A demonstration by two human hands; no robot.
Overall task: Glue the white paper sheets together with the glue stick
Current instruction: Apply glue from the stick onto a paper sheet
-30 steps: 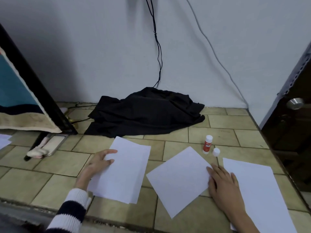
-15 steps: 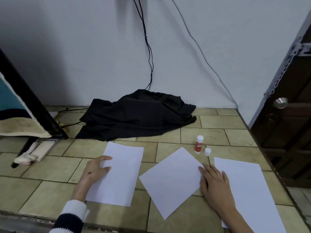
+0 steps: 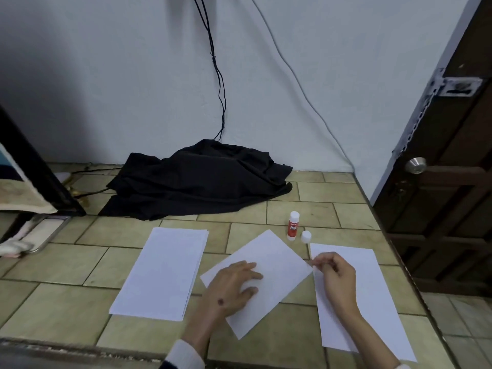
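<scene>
Three lots of white paper lie on the tiled floor: a stack [image 3: 162,272] at the left, a single tilted sheet [image 3: 277,265] in the middle, and another sheet [image 3: 372,310] at the right. My left hand [image 3: 234,286] rests flat on the tilted middle sheet with its fingers straight. My right hand [image 3: 335,278] hovers over the right sheet, fingers curled, pinching the middle sheet's right corner. A red and white glue stick [image 3: 293,226] stands upright beyond the sheets, its white cap [image 3: 306,237] on the floor beside it.
A crumpled black cloth [image 3: 199,179] lies against the wall behind the papers, with cables running up the wall. A dark wooden door [image 3: 450,182] stands at the right. A dark-framed object [image 3: 34,166] leans at the left, with a tray [image 3: 40,233] below it.
My left hand has left the stack and moved right onto the middle sheet. My right hand has lifted from flat on the floor and curled its fingers at that sheet's right corner.
</scene>
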